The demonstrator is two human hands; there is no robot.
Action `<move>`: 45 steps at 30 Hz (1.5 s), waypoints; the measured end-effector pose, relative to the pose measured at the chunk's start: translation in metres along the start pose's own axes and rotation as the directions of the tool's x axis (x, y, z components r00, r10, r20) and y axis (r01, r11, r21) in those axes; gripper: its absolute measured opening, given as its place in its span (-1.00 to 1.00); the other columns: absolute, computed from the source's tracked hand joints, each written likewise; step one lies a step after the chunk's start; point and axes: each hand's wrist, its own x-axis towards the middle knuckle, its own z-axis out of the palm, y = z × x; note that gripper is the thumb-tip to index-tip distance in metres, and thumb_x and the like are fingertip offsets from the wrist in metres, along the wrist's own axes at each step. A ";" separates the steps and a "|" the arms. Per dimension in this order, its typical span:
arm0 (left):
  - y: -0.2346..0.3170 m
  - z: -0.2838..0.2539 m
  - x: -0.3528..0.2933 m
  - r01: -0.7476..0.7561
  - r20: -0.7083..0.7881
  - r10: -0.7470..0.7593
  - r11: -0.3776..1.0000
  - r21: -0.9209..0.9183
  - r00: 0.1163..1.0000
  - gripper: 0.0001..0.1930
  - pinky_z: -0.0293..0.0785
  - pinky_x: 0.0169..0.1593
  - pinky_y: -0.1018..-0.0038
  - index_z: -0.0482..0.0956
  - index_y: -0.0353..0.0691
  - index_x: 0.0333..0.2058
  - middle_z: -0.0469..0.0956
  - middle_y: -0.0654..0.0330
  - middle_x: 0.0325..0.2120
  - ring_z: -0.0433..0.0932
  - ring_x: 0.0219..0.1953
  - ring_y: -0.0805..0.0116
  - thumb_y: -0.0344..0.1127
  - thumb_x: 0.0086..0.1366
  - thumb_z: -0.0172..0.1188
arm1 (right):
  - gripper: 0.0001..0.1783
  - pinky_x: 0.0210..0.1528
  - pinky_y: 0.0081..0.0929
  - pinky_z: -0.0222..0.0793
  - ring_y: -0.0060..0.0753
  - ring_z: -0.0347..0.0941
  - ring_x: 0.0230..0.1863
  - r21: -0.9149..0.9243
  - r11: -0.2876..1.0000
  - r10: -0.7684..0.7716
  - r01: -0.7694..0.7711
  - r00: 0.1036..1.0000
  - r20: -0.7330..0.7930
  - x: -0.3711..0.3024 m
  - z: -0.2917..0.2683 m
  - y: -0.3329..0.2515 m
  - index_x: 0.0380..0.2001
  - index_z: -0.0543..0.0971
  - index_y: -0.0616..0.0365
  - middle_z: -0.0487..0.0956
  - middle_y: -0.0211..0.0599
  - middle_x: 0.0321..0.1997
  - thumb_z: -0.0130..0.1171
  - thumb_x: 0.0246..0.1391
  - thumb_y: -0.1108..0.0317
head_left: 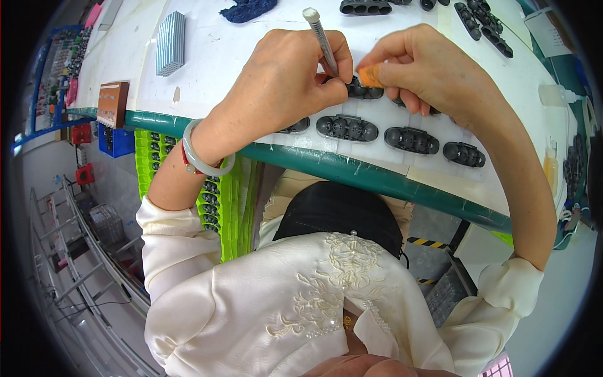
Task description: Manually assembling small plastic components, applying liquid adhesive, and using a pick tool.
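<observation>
My left hand (286, 72) is closed round a slim silver tool (321, 41) with a ribbed shaft and a pale round end pointing up. What its lower tip is like, my fingers hide. In a pinch, my right hand (433, 66) holds a small orange piece (370, 76), perhaps sponge or cloth; its material is unclear. Both sets of fingertips meet at a black moulded part (364, 90) with rounded humps, partly covered by my hands. Nearer me, similar black parts lie in a row, among them one below my hands (347, 127) and another to its right (411, 140).
The white tabletop (207, 75) has a green front edge (314, 160). On it are a blue-striped block (171, 44), a brown box (113, 105), a dark blue cloth (249, 9), more black parts (483, 25) and a clear bottle (557, 95). Green trays (235, 213) stand below the edge.
</observation>
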 end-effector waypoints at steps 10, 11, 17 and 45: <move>-0.007 0.013 -0.003 -0.031 -0.197 0.001 0.988 -0.150 0.980 -0.94 0.40 -0.53 0.58 0.51 -0.32 -0.58 0.50 0.15 -0.69 0.51 -0.66 0.38 -0.49 -0.11 0.18 | -0.87 -0.83 -0.78 0.05 -0.73 0.22 -0.84 0.133 0.991 -0.038 0.035 0.999 0.018 0.018 0.010 0.002 -0.51 0.54 0.29 0.40 -0.36 -0.71 0.12 -0.16 0.44; -0.006 0.013 -0.004 -0.003 -0.182 -0.025 0.988 -0.152 0.983 -0.94 0.40 -0.53 0.58 0.51 -0.33 -0.57 0.50 0.14 -0.68 0.52 -0.64 0.39 -0.49 -0.10 0.18 | -0.88 -0.84 -0.78 0.03 -0.73 0.21 -0.84 0.155 0.988 -0.018 0.015 1.000 0.021 0.019 0.010 0.001 -0.53 0.54 0.29 0.40 -0.36 -0.71 0.13 -0.17 0.44; -0.015 0.004 -0.002 0.055 -0.096 -0.088 0.951 -0.306 0.991 -0.94 0.41 -0.43 0.62 0.50 -0.33 -0.53 0.52 0.21 -0.62 0.53 -0.51 0.49 -0.51 -0.06 0.16 | -0.88 -0.75 -0.69 0.14 -0.65 0.29 -0.77 0.136 0.989 0.058 -0.062 0.998 0.032 0.022 0.008 -0.007 -0.60 0.56 0.24 0.46 -0.37 -0.72 0.18 -0.26 0.41; -0.052 -0.023 -0.039 0.043 -0.120 -0.096 0.923 -0.381 0.988 -0.86 0.47 -0.21 0.65 0.48 -0.38 -0.32 0.51 0.20 -0.38 0.50 -0.29 0.53 -0.44 0.17 0.15 | -0.85 -0.82 -0.80 0.07 -0.76 0.22 -0.83 -0.067 0.997 0.039 -0.032 0.994 0.099 0.032 0.009 -0.019 -0.54 0.54 0.30 0.41 -0.40 -0.75 0.15 -0.26 0.44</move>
